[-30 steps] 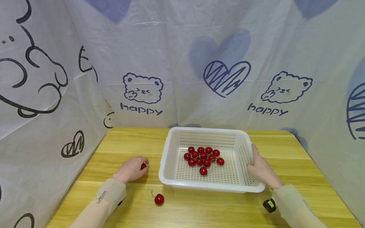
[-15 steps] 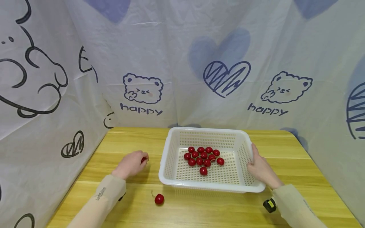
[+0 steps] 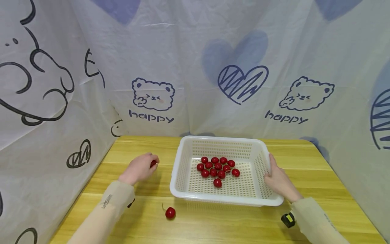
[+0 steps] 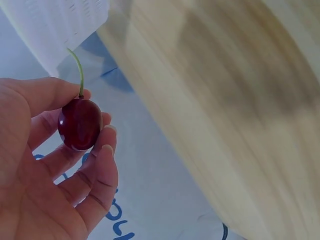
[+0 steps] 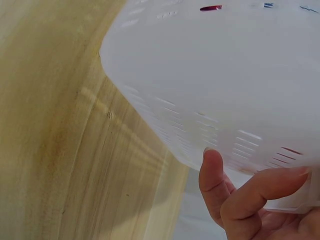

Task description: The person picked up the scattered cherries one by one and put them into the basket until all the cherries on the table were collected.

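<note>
Between the thumb and fingertips of my left hand (image 3: 139, 169) is a dark red cherry (image 4: 80, 124), its green stem pointing up in the left wrist view. In the head view that hand hovers over the table, left of a white perforated plastic basket (image 3: 226, 200), and mostly hides the fruit. My right hand (image 3: 281, 179) grips the basket's right side; in the right wrist view its fingers (image 5: 212, 172) lie against the outer wall. Several red cherries (image 3: 213, 173) lie grouped on the basket floor. Another cherry (image 3: 170, 212) with a stem rests on the table in front.
The wooden table (image 3: 213, 227) carries everything. A white printed cloth (image 3: 198, 67) hangs behind it and along both sides. A small black device (image 3: 288, 220) with a yellow patch sits by the right sleeve.
My left hand has picked the cherry up off the table and moved slightly up and away from me. The right hand and basket have stayed put.
</note>
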Motion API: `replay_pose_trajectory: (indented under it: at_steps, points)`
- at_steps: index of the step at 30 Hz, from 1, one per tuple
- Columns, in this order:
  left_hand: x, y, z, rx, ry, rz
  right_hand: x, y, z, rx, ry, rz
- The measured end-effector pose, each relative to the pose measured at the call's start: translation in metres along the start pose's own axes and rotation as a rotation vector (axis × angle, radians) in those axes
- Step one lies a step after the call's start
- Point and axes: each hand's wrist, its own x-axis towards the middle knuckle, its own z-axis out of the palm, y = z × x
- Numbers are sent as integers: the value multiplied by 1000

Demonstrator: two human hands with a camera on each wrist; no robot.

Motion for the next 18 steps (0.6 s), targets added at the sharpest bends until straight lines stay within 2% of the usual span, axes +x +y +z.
replay_pose_trajectory:
  at_steps: [10, 18]
  points:
    - [7, 4, -12, -18, 70, 15, -3, -3, -1, 34, -14, 8]
    - [13, 14, -23, -51, 134, 27, -3, -3, 0, 20, -13, 17]
